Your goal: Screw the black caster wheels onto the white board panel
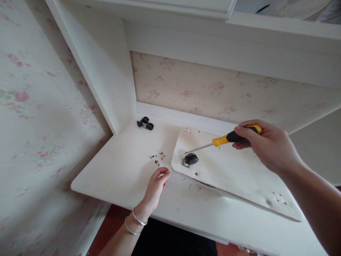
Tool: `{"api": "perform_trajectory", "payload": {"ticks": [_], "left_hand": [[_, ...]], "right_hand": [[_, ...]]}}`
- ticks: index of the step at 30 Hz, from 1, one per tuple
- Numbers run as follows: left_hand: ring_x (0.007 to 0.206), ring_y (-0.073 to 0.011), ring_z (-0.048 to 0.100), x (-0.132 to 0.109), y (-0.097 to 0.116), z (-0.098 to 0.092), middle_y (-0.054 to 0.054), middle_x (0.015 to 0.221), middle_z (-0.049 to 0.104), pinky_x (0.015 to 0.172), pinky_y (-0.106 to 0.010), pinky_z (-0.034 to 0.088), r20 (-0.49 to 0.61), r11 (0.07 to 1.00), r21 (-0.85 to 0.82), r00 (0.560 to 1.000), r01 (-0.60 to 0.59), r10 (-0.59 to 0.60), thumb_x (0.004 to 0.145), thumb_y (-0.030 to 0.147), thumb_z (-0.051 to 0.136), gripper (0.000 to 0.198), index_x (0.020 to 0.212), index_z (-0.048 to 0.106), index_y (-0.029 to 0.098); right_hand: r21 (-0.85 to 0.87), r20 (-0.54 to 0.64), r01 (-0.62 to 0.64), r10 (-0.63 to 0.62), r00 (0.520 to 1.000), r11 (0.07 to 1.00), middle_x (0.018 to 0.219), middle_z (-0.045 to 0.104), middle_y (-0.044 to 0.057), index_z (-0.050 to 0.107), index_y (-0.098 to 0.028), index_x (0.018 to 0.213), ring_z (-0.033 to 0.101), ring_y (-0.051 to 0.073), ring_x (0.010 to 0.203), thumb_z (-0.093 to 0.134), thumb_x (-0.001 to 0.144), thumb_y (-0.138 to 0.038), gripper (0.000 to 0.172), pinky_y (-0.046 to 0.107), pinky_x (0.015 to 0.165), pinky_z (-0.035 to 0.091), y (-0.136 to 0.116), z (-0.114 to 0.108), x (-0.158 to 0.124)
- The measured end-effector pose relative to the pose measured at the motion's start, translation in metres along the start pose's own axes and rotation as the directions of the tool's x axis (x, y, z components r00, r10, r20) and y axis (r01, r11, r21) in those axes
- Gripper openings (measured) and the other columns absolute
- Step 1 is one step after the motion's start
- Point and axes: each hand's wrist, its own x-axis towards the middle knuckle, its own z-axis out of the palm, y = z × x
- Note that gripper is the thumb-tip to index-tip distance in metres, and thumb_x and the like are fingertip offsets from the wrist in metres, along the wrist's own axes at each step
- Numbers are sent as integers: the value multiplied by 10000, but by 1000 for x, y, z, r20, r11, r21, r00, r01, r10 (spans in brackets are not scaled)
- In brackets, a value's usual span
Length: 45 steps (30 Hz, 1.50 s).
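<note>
My right hand (269,145) grips a yellow and black screwdriver (225,139), its thin shaft pointing left and down toward a black caster wheel (189,159) fixed on a white board (239,174). The board lies flat on the white desk (119,177) and carries small screw holes near its corners. My left hand (157,186), with two silver bangles on the wrist, rests on the desk with curled fingers, just below a scatter of several small dark screws (158,158). It holds nothing that I can see.
Two more black caster wheels (145,123) lie at the desk's back left corner. A white upright panel (106,71) and floral wallpaper (213,89) close the back and left. A white shelf (239,21) hangs overhead. Red floor shows below the desk edge.
</note>
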Motion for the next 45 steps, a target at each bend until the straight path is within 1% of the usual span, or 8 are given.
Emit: {"api": "perform_trajectory", "payload": {"ticks": [4, 11, 15, 19, 23, 31, 43, 45], "left_hand": [[572, -119, 431, -2, 2, -4, 40, 647, 519, 552, -263, 326, 16, 996, 92, 1000, -7, 5, 778, 396, 724, 274, 943, 652, 189], [572, -123, 441, -4, 1, -8, 44, 612, 505, 553, -261, 334, -4, 995, 94, 1000, 22, -22, 756, 396, 742, 287, 938, 656, 192], [557, -115, 444, -4, -3, -11, 31, 651, 546, 541, -259, 329, -17, 997, 71, 1000, 21, -20, 727, 397, 768, 307, 929, 664, 190], [566, -111, 455, -4, -5, -15, 15, 717, 586, 553, -259, 342, -27, 998, 66, 999, 21, -19, 724, 390, 768, 312, 937, 663, 188], [571, -123, 453, -3, -6, -17, 25, 664, 552, 555, -263, 344, -21, 995, 95, 1000, 17, -15, 743, 390, 747, 298, 943, 664, 185], [562, -130, 452, -1, -4, -10, 31, 627, 540, 548, -266, 333, 9, 998, 55, 1000, 4, -5, 736, 380, 734, 265, 917, 671, 196], [552, -120, 460, 1, -1, -10, 39, 608, 529, 558, -268, 340, 20, 997, 76, 999, 27, -28, 776, 353, 710, 211, 903, 668, 189], [556, -120, 497, 2, -1, -8, 12, 667, 591, 544, -266, 351, 36, 999, 34, 999, 32, -33, 791, 366, 701, 229, 928, 674, 185]], "right_hand": [[-231, 85, 67, -49, 995, 971, 784, 734, 67, 668, -209, 978, 717, 197, 622, 688, 812, -409, 261, 233, 439, 400, -24, 7, 4], [-500, 270, 330, -217, 938, 801, 566, 668, -25, 676, -245, 934, 637, 172, 568, 641, 829, -414, 202, 290, 548, 428, -67, 28, 9], [-516, 386, 489, -319, 866, 703, 539, 646, -28, 675, -253, 870, 611, 168, 552, 625, 822, -367, 134, 300, 553, 418, -76, 40, 16], [-555, 440, 540, -327, 836, 633, 515, 621, -32, 669, -254, 859, 596, 169, 540, 604, 824, -368, 136, 306, 551, 409, -78, 48, 21], [-568, 514, 604, -332, 791, 560, 514, 607, -37, 665, -244, 878, 585, 164, 535, 582, 820, -380, 170, 303, 573, 402, -82, 59, 21], [-555, 644, 727, -344, 683, 404, 719, 683, 40, 684, -207, 877, 597, 184, 663, 548, 825, -418, 256, 289, 598, 386, -83, 85, 23], [-562, 654, 739, -346, 672, 372, 721, 671, 34, 687, -217, 916, 572, 187, 658, 534, 839, -403, 253, 296, 625, 377, -73, 84, 16], [-554, 664, 742, -337, 667, 377, 730, 672, 36, 685, -217, 923, 570, 184, 658, 528, 848, -405, 257, 294, 622, 373, -75, 84, 15]]}}
